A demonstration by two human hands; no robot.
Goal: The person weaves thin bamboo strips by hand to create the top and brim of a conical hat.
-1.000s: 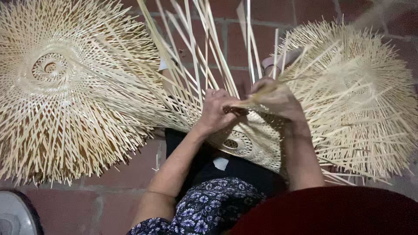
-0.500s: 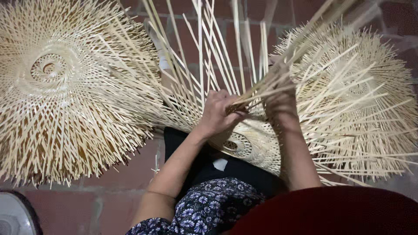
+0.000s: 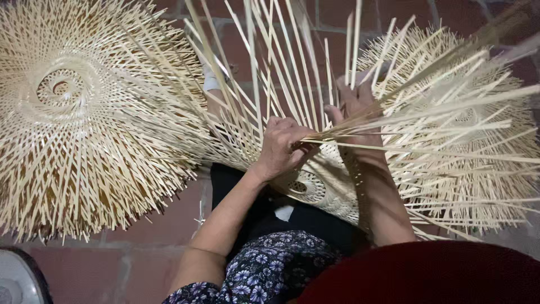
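Left hand (image 3: 284,147) closed on bamboo strips (image 3: 394,121) — right hand (image 3: 355,115) half hidden behind them, grip unclear.

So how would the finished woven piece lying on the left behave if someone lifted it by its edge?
The woven piece is open lattice of thin pale strips, so probably light for its size. Its loose strip ends fan out unbound at the rim, so the edge would likely flex and could snap or snag. The tightly woven centre looks stiffer.

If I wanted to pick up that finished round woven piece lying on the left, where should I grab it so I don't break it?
Probably by the dense woven band partway out on the round woven piece, with both hands from opposite sides, palms slid under from the brick floor. The loose strip ends at its rim fan out unsupported and would likely bend or snap.
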